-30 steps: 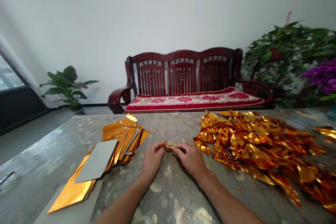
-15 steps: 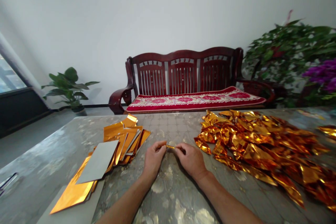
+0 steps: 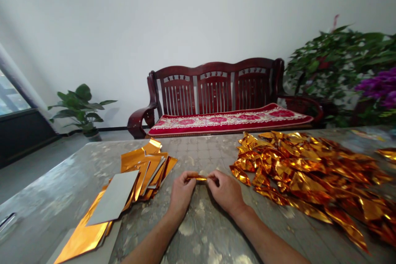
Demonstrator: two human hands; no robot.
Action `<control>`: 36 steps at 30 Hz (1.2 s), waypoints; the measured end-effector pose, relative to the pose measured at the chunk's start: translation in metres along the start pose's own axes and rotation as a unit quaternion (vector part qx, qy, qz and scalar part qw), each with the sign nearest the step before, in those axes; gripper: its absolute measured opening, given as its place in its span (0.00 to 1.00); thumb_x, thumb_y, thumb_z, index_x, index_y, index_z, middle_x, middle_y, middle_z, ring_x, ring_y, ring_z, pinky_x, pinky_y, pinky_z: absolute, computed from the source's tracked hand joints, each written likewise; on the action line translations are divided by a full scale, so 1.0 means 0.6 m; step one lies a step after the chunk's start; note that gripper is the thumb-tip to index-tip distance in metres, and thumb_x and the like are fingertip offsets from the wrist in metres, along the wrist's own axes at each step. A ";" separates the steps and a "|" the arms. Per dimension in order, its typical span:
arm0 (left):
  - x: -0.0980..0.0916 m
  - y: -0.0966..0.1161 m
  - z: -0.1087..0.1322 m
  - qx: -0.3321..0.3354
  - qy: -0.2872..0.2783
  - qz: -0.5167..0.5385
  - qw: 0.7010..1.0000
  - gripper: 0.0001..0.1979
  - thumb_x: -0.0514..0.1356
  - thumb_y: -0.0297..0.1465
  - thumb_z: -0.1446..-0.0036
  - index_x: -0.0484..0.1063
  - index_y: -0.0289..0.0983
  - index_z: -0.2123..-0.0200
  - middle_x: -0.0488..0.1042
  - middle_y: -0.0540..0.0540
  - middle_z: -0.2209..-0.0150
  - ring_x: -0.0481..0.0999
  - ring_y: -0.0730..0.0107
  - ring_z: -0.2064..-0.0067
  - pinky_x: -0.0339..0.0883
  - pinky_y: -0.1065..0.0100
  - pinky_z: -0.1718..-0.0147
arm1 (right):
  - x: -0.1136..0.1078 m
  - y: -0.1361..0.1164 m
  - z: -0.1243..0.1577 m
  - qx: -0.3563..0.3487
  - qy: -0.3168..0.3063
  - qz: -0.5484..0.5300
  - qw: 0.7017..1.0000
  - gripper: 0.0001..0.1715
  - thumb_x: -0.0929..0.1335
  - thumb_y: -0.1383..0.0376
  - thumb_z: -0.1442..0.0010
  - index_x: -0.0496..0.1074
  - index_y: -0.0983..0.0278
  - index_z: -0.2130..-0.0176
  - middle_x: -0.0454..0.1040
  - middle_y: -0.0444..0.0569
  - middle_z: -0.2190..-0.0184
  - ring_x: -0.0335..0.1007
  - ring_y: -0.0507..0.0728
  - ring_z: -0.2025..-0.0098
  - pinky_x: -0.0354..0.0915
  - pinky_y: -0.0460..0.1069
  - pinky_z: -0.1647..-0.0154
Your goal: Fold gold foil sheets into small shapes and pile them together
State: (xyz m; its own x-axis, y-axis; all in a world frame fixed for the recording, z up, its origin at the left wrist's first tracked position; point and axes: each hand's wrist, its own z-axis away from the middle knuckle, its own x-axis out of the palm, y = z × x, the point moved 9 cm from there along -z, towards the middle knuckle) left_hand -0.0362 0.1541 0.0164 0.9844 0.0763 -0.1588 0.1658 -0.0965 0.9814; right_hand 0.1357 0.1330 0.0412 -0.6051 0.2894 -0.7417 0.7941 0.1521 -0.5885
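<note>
Between my hands, low over the middle of the table, is a thin rolled piece of gold foil paper. My left hand pinches its left end between thumb and fingers. The right end sits in the pinch of my right hand. Most of the roll is covered by the fingertips. To the left lies a loose stack of flat gold foil sheets, with a grey sheet face up on top. Right of my right hand spreads a large heap of folded gold foil pieces.
The table has a grey, patterned, glossy top. Behind it stands a dark red wooden bench with a red floral cushion. A potted plant is at the left; leafy plants and purple flowers are at the right.
A little more of the foil roll shows between my fingertips. My hands stay close together and both still grip it; the whole view has shifted slightly.
</note>
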 end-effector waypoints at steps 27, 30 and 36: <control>-0.005 0.020 0.006 0.032 0.013 -0.065 0.997 0.08 0.58 0.27 0.51 0.77 0.38 0.68 0.80 0.48 0.68 0.77 0.65 0.64 0.67 0.67 0.60 | 0.014 0.003 -0.001 0.026 -0.035 0.028 0.999 0.11 0.65 0.60 0.37 0.77 0.55 0.64 0.80 0.43 0.70 0.75 0.57 0.66 0.51 0.48 0.72; -0.003 0.022 0.006 0.045 0.011 -0.079 0.996 0.08 0.58 0.25 0.52 0.76 0.38 0.67 0.80 0.48 0.67 0.78 0.64 0.63 0.68 0.65 0.58 | 0.016 0.003 0.000 0.015 -0.040 0.023 0.999 0.13 0.63 0.59 0.35 0.77 0.55 0.63 0.81 0.44 0.68 0.76 0.57 0.64 0.52 0.48 0.71; -0.003 0.011 0.004 0.030 0.021 -0.033 0.999 0.16 0.58 0.20 0.54 0.74 0.38 0.61 0.81 0.47 0.64 0.80 0.64 0.60 0.69 0.63 0.54 | 0.015 0.000 0.001 0.006 -0.029 -0.010 1.000 0.10 0.66 0.61 0.36 0.78 0.55 0.62 0.81 0.43 0.66 0.76 0.56 0.64 0.56 0.47 0.68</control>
State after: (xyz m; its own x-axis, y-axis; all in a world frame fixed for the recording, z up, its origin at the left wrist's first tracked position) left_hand -0.0370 0.1507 0.0230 0.9679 0.1259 -0.2177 0.2353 -0.1483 0.9605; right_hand 0.1304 0.1349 0.0345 -0.6231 0.2316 -0.7471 0.7815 0.1462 -0.6065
